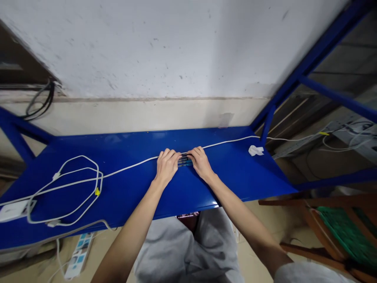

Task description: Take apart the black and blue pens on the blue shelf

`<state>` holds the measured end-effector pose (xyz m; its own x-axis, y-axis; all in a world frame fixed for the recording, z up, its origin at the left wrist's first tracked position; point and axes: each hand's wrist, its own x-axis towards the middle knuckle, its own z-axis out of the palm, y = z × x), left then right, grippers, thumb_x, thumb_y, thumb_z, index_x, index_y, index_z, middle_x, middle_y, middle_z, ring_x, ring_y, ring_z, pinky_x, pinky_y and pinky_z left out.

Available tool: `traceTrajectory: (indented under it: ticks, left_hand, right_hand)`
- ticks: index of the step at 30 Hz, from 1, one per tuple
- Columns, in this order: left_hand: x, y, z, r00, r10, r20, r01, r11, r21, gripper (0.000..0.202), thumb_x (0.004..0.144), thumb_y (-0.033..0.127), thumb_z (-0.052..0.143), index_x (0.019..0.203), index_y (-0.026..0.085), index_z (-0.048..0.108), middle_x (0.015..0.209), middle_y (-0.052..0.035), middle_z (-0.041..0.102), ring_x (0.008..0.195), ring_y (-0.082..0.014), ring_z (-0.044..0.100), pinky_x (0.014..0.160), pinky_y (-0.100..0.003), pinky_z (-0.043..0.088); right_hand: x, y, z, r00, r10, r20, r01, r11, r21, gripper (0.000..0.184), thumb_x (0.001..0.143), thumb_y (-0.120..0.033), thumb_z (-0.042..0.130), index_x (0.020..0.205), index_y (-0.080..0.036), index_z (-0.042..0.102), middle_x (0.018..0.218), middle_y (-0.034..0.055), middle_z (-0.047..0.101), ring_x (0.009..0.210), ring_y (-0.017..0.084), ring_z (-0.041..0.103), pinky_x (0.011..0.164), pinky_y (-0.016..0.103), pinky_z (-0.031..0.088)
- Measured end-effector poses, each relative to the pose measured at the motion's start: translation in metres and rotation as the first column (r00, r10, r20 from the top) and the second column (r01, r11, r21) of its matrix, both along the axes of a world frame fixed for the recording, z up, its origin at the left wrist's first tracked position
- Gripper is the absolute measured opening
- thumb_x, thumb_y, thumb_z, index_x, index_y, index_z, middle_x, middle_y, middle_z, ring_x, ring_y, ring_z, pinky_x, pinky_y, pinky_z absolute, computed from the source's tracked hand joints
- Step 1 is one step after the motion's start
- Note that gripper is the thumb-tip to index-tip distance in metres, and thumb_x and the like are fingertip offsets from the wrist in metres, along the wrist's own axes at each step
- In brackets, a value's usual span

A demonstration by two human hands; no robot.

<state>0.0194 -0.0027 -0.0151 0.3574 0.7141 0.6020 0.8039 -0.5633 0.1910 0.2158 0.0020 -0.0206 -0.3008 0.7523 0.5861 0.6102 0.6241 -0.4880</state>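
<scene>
Several slim pen-like sticks (185,161), dark with some blue, lie side by side across the middle of the blue table (229,173). My left hand (167,164) is closed around their left ends, fingers curled and thumb pointing inward. At the right ends, my right hand (200,162) grips them in the same way. Only the short middle stretch of the sticks shows between my hands; both ends are hidden by the fingers, so I cannot tell their exact kind. A white cable (132,165) passes along the table just behind my hands.
Looped white cable (98,175) with a yellow tag lies at left beside a white adapter (13,211). A crumpled white tissue (255,150) sits at right. Blue frame posts (266,122) rise at the sides, a wall stands behind, and a power strip (79,255) is on the floor.
</scene>
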Motion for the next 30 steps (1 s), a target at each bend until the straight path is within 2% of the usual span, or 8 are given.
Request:
traceTrajectory:
  ticks: [7, 12, 18, 25, 30]
  left_hand:
    - [0.0, -0.001, 0.001, 0.998, 0.034, 0.049, -0.035, 0.999, 0.014, 0.026, 0.105, 0.026, 0.048, 0.098, 0.021, 0.072, 0.085, -0.0071, 0.07, 0.085, -0.0243, 0.055, 0.074, -0.039, 0.035]
    - [0.0, -0.002, 0.002, 0.994, 0.071, 0.078, -0.072, 0.997, 0.017, 0.026, 0.105, 0.026, 0.048, 0.097, 0.021, 0.072, 0.086, -0.0065, 0.07, 0.086, -0.0236, 0.056, 0.075, -0.038, 0.035]
    - [0.0, -0.001, 0.001, 0.993, 0.063, 0.102, -0.066, 0.997, 0.033, 0.027, 0.105, 0.025, 0.047, 0.098, 0.02, 0.072, 0.085, -0.0074, 0.07, 0.085, -0.0235, 0.057, 0.075, -0.038, 0.036]
    - [-0.001, -0.001, 0.001, 0.991, 0.053, 0.125, -0.059, 0.997, 0.041, 0.026, 0.104, 0.025, 0.048, 0.097, 0.021, 0.072, 0.086, -0.007, 0.071, 0.084, -0.0234, 0.058, 0.075, -0.038, 0.036]
    - [0.001, 0.0, 0.002, 0.985, 0.043, 0.164, -0.053, 0.997, 0.053, 0.025, 0.105, 0.026, 0.048, 0.095, 0.02, 0.071, 0.084, -0.0062, 0.072, 0.083, -0.0216, 0.06, 0.076, -0.036, 0.039]
  right_hand:
    - [0.007, 0.001, 0.0, 0.997, -0.069, -0.036, 0.069, 0.998, 0.004, 0.023, 0.105, -0.023, 0.048, 0.095, -0.021, 0.068, 0.09, 0.0074, 0.069, 0.089, 0.025, 0.055, 0.084, 0.04, 0.049]
    - [0.011, -0.002, 0.005, 0.982, -0.147, -0.12, 0.147, 0.989, -0.007, 0.024, 0.106, -0.024, 0.044, 0.094, -0.021, 0.065, 0.091, 0.0073, 0.068, 0.087, 0.024, 0.057, 0.082, 0.038, 0.047]
    - [0.01, -0.003, 0.011, 0.952, -0.173, -0.252, 0.163, 0.985, -0.062, 0.026, 0.106, -0.031, 0.043, 0.091, -0.021, 0.061, 0.088, 0.0057, 0.064, 0.083, 0.021, 0.06, 0.078, 0.034, 0.049]
    - [0.011, -0.004, 0.014, 0.941, -0.173, -0.289, 0.15, 0.984, -0.101, 0.028, 0.106, -0.035, 0.043, 0.089, -0.021, 0.061, 0.086, 0.0056, 0.065, 0.082, 0.02, 0.062, 0.078, 0.033, 0.05]
    - [0.006, -0.01, 0.023, 0.907, -0.144, -0.395, 0.147, 0.989, -0.023, 0.023, 0.103, -0.031, 0.05, 0.089, -0.021, 0.065, 0.096, 0.0084, 0.065, 0.093, 0.021, 0.065, 0.084, 0.036, 0.054]
